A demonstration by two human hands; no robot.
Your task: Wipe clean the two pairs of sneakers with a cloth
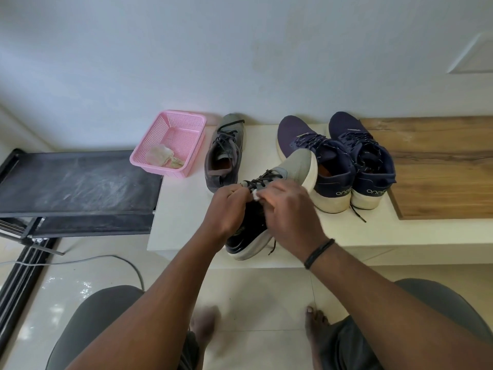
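Hands meet over a grey sneaker [269,198] tilted toe-up at the white ledge [181,209] edge. The left hand [226,206] grips its laces side; the right hand [288,209] pinches a white cloth [255,194] against the tongue. Its mate [225,153] and a navy pair [344,158] sit beyond.

held sneaker [269,198]: its middle and most of the laces are hidden behind both hands; only the grey toe and the heel show.
cloth [255,194]: only a small white corner shows between the hands; the rest is covered by the right hand [289,209].
left hand [226,206]: the tips of the fingers are hidden against the laces, so the grip cannot be told exactly.
navy sneakers [344,161]: the heel print is cut short by the angle; the held toe covers part of the left one.
basket [196,121]: the pale crumpled thing inside is too unclear to name.
black shelf [77,180]: cut off by the left edge.
feet [316,327]: blurred, partly behind the arms.
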